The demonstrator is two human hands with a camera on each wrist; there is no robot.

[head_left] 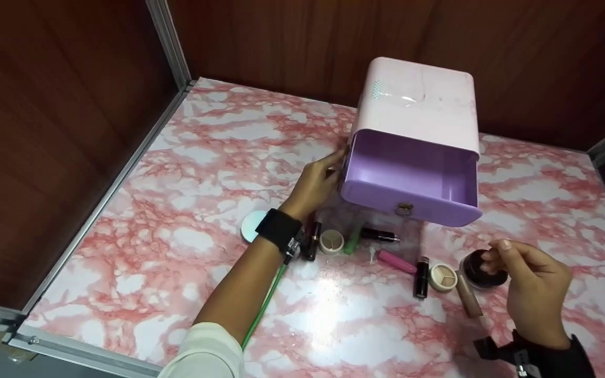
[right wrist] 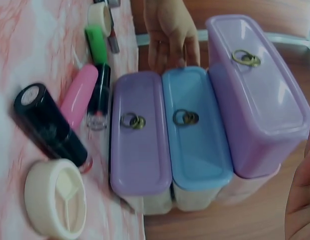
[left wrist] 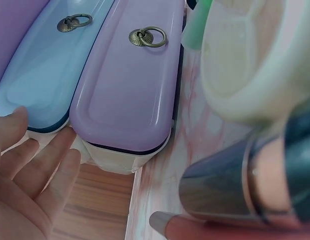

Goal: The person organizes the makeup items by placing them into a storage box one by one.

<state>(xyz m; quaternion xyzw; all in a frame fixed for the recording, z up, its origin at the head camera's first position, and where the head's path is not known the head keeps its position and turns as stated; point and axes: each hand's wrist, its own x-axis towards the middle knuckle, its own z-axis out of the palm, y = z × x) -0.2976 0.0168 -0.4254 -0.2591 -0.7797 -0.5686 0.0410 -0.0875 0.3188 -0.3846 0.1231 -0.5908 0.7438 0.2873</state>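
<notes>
A pale pink cabinet (head_left: 423, 105) with three stacked drawers stands at the back of the table. Its purple top drawer (head_left: 413, 202) is pulled out, and the part of its inside that shows is bare. Below it, the blue drawer (right wrist: 197, 135) and the lower purple drawer (right wrist: 140, 145) are closed. My left hand (head_left: 313, 184) rests against the cabinet's left side, fingers extended near the edges of the lower drawers. To the right, my right hand (head_left: 536, 289) is raised over a dark round jar (head_left: 483, 273), with fingers loosely bent and nothing visible in them.
Cosmetics lie in front of the cabinet: round three-section palettes (head_left: 443, 277), a pink tube (head_left: 397, 261), a green item (head_left: 353, 239), black-capped tubes (head_left: 421, 278) and a brown tube (head_left: 469, 299). A pale blue disc (head_left: 251, 226) lies partly behind my left wrist. Brown panels (head_left: 271, 47) enclose the table.
</notes>
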